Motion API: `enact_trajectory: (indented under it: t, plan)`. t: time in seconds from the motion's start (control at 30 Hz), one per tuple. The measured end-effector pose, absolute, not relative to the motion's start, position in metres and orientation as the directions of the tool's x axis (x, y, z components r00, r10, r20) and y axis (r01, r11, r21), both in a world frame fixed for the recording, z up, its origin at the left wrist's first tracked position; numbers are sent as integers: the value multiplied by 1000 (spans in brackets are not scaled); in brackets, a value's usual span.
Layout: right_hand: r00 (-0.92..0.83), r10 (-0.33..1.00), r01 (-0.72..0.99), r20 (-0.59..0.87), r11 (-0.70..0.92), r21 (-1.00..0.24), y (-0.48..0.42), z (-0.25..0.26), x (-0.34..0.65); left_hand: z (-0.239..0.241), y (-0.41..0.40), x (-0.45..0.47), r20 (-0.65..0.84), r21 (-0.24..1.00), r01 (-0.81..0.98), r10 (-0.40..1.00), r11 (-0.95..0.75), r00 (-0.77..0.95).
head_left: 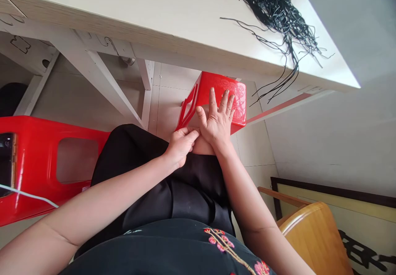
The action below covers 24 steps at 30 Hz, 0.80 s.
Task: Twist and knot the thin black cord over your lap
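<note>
On my feed, the black cord bundle slants along the table toward its near right corner, closer to the right hand, splayed wide, gripping nothing, on the bare leg below the table's edge, than to the left hand, pinched on what I can't tell.

room to pass lies over the tabletop, left of the black cords. their loose ends overhang its edge; below, a red stool stands in the way.
</note>
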State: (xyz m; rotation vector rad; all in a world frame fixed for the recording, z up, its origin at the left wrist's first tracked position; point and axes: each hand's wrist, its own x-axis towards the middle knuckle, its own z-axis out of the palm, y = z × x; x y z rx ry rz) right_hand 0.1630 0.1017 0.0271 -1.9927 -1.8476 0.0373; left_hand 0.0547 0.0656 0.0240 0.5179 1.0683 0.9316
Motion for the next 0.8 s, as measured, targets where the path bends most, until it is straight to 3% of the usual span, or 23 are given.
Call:
enact_trajectory:
  t: [0.43,0.8]
  plan:
    - [120,992,950,24,-108,-294,118,44,153,22,78,51,-555,733,-379,819,565,148]
    - [89,996,947,-15,-89,-310,135,42,150,23,91,48,-576,720,-370,803,587,155]
